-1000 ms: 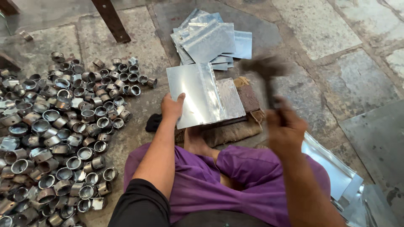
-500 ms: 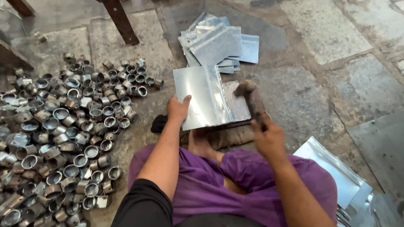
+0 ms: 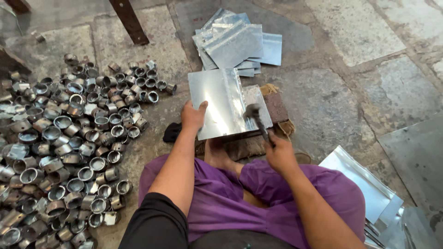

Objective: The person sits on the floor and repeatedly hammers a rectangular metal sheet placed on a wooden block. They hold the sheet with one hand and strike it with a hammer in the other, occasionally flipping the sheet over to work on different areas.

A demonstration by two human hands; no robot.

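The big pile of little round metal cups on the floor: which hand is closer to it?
Left. The left hand presses the shiny metal sheet beside the pile; the right hand is farther away.

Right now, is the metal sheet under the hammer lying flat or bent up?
Flat. The metal sheet lies spread on the block, pinned at its lower left corner by the left hand; the right hand holds the hammer on it.

Left hand (image 3: 193, 115) flat, fingers spread; right hand (image 3: 278, 154) in closed grip.
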